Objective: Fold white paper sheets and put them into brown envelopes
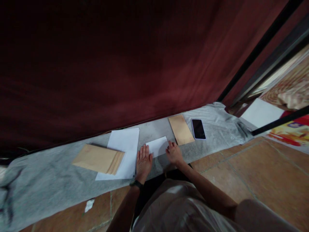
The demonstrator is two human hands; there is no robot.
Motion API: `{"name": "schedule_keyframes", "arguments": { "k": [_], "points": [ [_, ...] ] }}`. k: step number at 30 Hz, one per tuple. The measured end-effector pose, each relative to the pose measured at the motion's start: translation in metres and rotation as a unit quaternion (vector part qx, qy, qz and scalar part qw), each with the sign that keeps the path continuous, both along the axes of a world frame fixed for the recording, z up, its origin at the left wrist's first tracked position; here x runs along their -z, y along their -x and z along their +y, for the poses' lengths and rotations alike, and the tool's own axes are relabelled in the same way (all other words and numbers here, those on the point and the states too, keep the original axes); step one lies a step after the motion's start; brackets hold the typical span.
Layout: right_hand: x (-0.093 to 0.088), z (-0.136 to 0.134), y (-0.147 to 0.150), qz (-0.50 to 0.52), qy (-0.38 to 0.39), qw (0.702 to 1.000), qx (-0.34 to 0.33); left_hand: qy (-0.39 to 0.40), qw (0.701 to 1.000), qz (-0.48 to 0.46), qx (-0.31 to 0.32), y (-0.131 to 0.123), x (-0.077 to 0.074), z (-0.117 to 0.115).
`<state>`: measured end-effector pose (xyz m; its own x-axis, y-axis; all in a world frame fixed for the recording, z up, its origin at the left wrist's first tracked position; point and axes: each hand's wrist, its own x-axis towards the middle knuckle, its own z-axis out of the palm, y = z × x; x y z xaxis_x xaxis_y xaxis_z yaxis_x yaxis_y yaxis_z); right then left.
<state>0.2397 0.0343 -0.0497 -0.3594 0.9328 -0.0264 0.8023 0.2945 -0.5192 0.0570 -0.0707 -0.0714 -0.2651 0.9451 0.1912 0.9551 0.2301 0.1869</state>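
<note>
A small folded white paper (158, 146) lies on a grey cloth (48, 183) spread on the floor. My left hand (143, 162) rests flat beside the paper's left edge, fingers stretched out together. My right hand (174, 153) presses on the paper's right lower corner with its fingers bent down. A stack of brown envelopes (98, 158) sits on white sheets (124, 145) to the left. A single brown envelope (181, 129) and a dark phone (198, 129) lie to the right.
A dark red curtain (108, 64) hangs right behind the cloth. Brown floor tiles (253, 167) run along the near side. A paper scrap (89, 205) lies on the tiles. A white sheet (260, 112) and colourful mat (289, 132) are at the far right.
</note>
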Motion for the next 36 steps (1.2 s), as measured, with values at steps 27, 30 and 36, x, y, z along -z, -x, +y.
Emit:
{"name": "schedule_keyframes", "arguments": {
  "k": [27, 30, 36],
  "points": [
    [-0.039, -0.023, -0.002, 0.198, -0.122, 0.969, -0.08, -0.161, 0.698, -0.672, -0.189, -0.027, -0.039, 0.024],
    [-0.015, -0.012, -0.008, 0.207, -0.108, 0.97, -0.061, -0.152, 0.738, -0.626, -0.2, -0.015, -0.021, 0.024],
    [0.009, -0.015, 0.0, 0.112, -0.115, 0.972, -0.17, -0.106, 0.885, -0.434, -0.132, -0.002, -0.011, 0.039]
  ]
}}
